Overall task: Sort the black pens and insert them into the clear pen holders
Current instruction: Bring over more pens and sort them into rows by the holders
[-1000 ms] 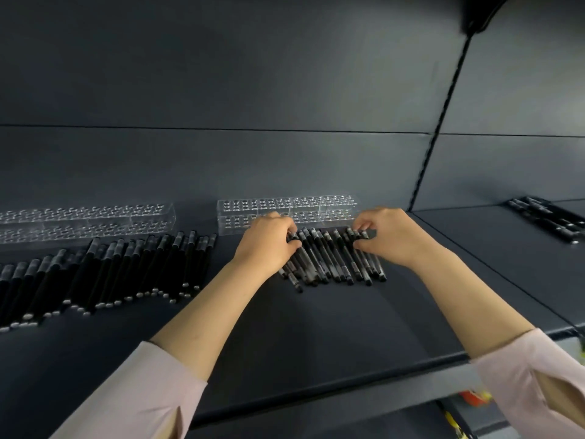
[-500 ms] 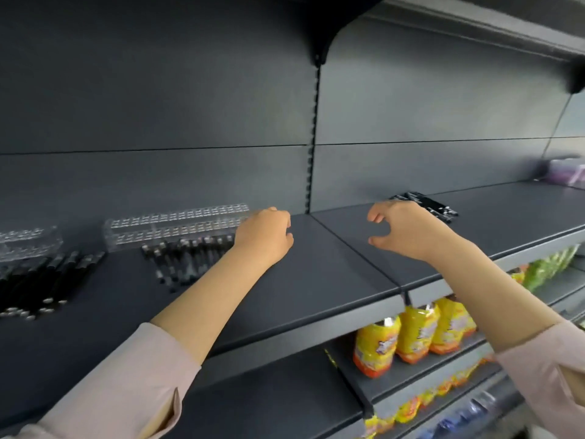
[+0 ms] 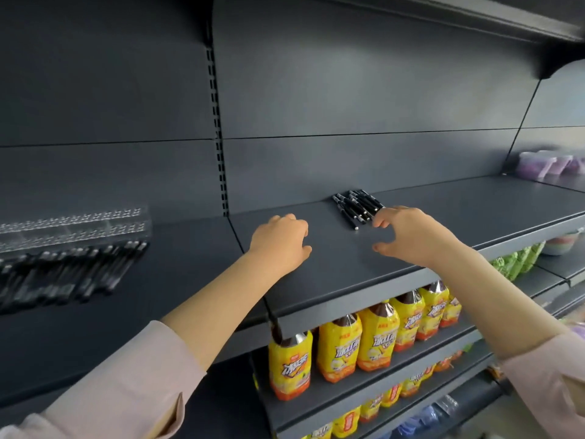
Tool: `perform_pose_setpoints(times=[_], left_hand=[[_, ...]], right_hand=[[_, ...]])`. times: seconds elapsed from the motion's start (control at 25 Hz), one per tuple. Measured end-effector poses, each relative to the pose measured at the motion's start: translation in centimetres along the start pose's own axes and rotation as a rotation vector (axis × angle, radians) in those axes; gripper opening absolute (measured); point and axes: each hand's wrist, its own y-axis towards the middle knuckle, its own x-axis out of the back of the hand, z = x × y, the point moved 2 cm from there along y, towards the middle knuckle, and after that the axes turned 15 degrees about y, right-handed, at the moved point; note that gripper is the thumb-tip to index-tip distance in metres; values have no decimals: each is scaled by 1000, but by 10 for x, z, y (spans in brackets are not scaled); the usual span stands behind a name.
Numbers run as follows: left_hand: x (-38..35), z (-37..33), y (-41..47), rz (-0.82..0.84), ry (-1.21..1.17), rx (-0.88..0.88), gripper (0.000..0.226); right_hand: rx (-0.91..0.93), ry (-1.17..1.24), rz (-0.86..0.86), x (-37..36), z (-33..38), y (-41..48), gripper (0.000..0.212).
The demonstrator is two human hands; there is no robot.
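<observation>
Since half a second ago my view has swung right: the clear pen holder (image 3: 74, 228) and the long row of black pens (image 3: 72, 270) in front of it have slid out to 9 o'clock, and both are now smeared by motion. The small bundle of black pens (image 3: 357, 207), then half hidden behind the right hand, now shows in full just right of centre on the dark shelf (image 3: 459, 213). Both hands have travelled right with the view; a second ago they were on a set of pens right in front of the holder.

The right hand (image 3: 408, 236) sits at 3 o'clock from centre, thumb and fingers spread wide in a C and gripping nothing. Its forefinger tip is at the near ends of the bundle, which lies at 11 o'clock from the hand. I cannot tell if the tip touches the pens or stops just beside them.

The left hand (image 3: 280, 242) is just below centre, knuckles up, fingers loosely curled under, thumb out toward 3 o'clock. It holds nothing that I can see. Its fingertips are hidden behind the back of the hand, and I cannot tell whether it rests on the shelf or hovers over it. It is well apart from both sets of pens.

At 5 o'clock, a lower shelf carries yellow bottles (image 3: 376, 340), the upper shelf's front lip cutting off some caps. Blurred purple tubs (image 3: 550, 164) sit at 2 o'clock, cut by the frame edge.
</observation>
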Motion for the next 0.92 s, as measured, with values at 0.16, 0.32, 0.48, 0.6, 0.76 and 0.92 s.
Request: perform_pose_setpoints(times=[0.16, 0.32, 0.48, 0.6, 0.76, 0.92], left_hand=[[-16, -12, 55, 28, -62, 31, 37], [-35, -25, 110, 73, -163, 88, 39], [-56, -52, 158, 162, -237, 155, 45], [-68, -72, 192, 229, -289, 246, 45], [-78, -97, 236, 280, -410, 499, 73], [-81, -124, 260, 362, -330, 663, 99]], right_hand=[[-26, 15, 9, -1, -40, 46, 42], [-55, 21, 63, -3, -78, 85, 46], [-74, 127, 116, -11, -127, 125, 50], [-64, 232, 162, -15, -162, 167, 47], [63, 353, 259, -29, -193, 233, 49], [186, 408, 383, -44, -207, 274, 51]])
